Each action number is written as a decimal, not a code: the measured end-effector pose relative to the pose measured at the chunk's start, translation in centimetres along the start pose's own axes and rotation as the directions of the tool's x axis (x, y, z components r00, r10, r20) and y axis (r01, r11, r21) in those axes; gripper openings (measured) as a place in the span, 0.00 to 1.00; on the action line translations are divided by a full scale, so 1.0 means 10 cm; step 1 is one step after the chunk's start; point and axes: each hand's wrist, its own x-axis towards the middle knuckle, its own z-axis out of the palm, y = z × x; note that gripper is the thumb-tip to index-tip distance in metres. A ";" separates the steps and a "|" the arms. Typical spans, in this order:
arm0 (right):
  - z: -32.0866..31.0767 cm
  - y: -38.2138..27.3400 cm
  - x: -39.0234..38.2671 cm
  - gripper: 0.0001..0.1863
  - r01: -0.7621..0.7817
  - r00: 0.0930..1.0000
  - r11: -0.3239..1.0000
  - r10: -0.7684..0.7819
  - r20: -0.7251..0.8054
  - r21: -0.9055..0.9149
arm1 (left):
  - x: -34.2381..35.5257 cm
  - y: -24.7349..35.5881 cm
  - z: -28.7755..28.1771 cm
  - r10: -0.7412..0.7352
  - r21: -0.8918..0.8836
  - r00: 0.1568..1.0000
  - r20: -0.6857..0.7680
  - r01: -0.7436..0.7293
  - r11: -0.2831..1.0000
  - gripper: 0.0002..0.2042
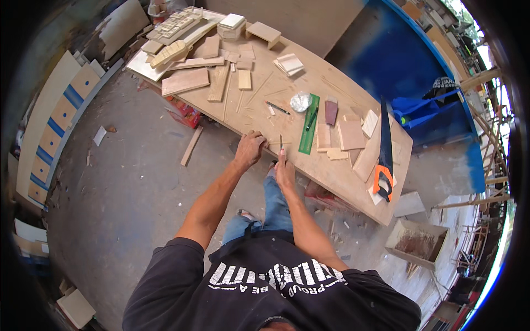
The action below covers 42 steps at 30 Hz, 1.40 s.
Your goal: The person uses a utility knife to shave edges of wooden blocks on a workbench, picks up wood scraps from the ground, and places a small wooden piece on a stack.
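At the near edge of the wooden worktable (323,176), my right hand (285,172) is closed round the handle of a small knife (281,144), its thin blade pointing away from me over the tabletop. A thin wooden strip (274,143) lies by the blade, and its left end meets the fingers of my left hand (250,149). Those left fingers are bent and pressed together at the table's edge, seemingly pinching the strip. Beyond the knife lie a green ruler (307,132) with a dark pen on it, a pencil (277,107) and a crumpled silvery ball (301,101).
A handsaw (385,149) with an orange handle lies at the table's right end beside several wood offcuts (350,135). More blocks and boards (185,81) crowd the far left end. A blue panel (381,55) stands behind. An open box (418,243) sits on the floor at right.
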 end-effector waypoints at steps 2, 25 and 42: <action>-0.10 0.06 -0.07 0.49 0.030 1.000 0.998 -0.030 -0.007 -0.051 | -0.03 0.10 0.09 -0.045 0.029 0.999 -0.027 0.046 0.999 0.03; 0.01 -0.02 -0.20 0.43 0.064 0.998 0.924 -0.058 0.028 -0.377 | -0.05 0.11 0.15 -0.065 0.022 0.995 -0.078 0.066 0.998 0.06; 0.04 -0.10 -0.22 0.40 0.077 0.996 0.908 -0.090 -0.012 -0.411 | 0.01 0.11 0.05 -0.021 0.004 0.999 -0.024 0.021 1.000 0.06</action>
